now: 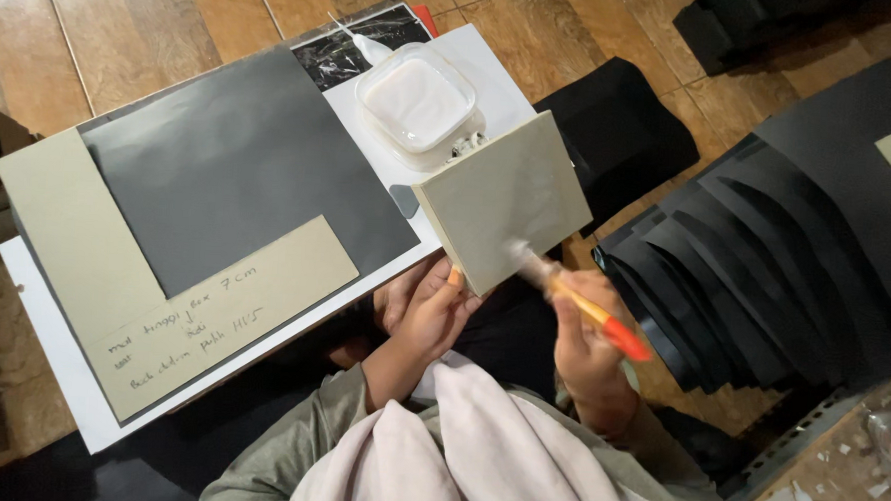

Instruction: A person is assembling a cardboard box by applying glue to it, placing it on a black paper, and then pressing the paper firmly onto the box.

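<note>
Wood-look floor tiles run under everything, and on them lies a white board [43,293] carrying a large dark grey sheet [239,161] with tan card [57,213] showing along its edge. The landmark is the square grey card panel [502,213]. Just behind its far corner sits a shallow square tub of white glue [417,101], with a small white squeeze bottle [369,45] beyond that. To the panel's right, a fan of overlapping black sheets [767,234] spreads across the floor.

The left hand [428,310] holds the panel from below, fingers curled over its near edge, so the panel stands tilted above the lap and overlaps the board's corner. The right hand [587,337] is clenched around the orange-and-red handle of a brush [573,301]; its blurred bristle end lies on the panel's near right edge, so the worked spot sits just ahead of the right fist and just right of the left fingers.

Judging by the blur, the brush is stroking the panel. To do this well, keep the panel steady with the left grip, pull thin even strokes right out over the edges and corners, and keep the holding fingers on the underside, away from the wet face
</note>
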